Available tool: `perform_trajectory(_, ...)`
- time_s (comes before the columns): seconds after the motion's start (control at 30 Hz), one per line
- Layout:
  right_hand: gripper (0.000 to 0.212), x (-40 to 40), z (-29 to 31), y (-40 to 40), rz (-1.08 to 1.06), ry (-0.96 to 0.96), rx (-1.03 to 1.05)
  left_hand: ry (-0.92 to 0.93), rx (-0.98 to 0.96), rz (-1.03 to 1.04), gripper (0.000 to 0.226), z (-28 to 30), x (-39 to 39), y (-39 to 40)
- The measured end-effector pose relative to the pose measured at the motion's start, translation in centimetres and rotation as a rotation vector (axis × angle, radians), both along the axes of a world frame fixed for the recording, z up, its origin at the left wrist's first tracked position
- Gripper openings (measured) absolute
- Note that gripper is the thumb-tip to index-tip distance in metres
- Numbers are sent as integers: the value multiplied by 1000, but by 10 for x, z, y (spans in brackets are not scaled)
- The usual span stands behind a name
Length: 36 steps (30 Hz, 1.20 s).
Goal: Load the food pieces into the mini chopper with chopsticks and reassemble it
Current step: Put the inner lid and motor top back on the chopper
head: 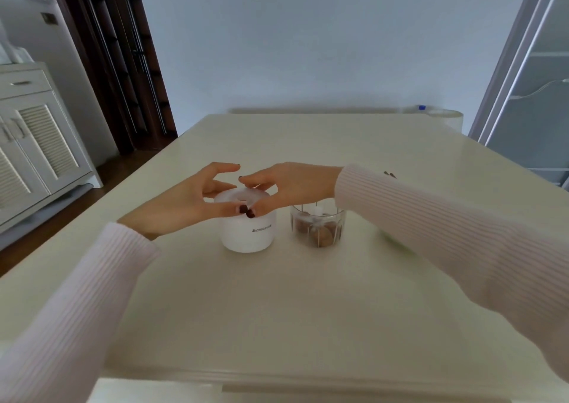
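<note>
the desk (308,295) spreads pale and wide under my arms, and everything i need sits near its middle. the white motor unit (248,233) stands upright just left of the clear chopper bowl (318,225), near it but apart. both of my hands meet over the top of the motor unit: my left hand (197,201) comes in from the left with fingers curved around the rim, my right hand (286,187) from the right, fingertips pinching the flat disc on top. whether that disc is a loose lid or part of the unit, i cannot tell. the bowl has no top on, with the blade post standing in it and the brown food pieces (320,233) already inside. so loading looks done; closing up is what remains, i judge. to do it well i should lift level, keep an even grip on both sides, centre it over the post, and lower straight down before any twist. dark chopsticks (390,174) tips show behind my right sleeve.
</note>
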State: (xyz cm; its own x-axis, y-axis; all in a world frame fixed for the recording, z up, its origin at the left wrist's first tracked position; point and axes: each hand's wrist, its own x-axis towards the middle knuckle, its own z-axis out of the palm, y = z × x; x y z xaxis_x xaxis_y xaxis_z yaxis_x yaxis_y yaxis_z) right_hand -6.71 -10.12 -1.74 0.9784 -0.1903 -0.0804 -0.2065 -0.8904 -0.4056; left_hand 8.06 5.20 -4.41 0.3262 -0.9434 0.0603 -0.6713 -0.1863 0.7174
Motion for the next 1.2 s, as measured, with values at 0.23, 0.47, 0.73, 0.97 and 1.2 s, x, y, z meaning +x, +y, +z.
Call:
perform_trajectory(0.23,75,-4,-2,0,3,-81,-49,-38,-30,-48,78,0,-3,-1)
perform_trajectory(0.47,74,-25,13,-11,-14,-201,-79,-72,-129,-64,82,17,-19,-15)
perform_trajectory(0.73,77,-68,20,-38,-110,-171,-108,-141,-92,-110,83,26,-56,-53)
perform_trajectory(0.97,79,-89,-2,-55,-153,-99,-82,-234,33,-154,80,11,-67,-74)
perform_trajectory(1.2,74,-92,-9,-63,-137,-103,-29,-290,56,-132,81,11,-71,-74)
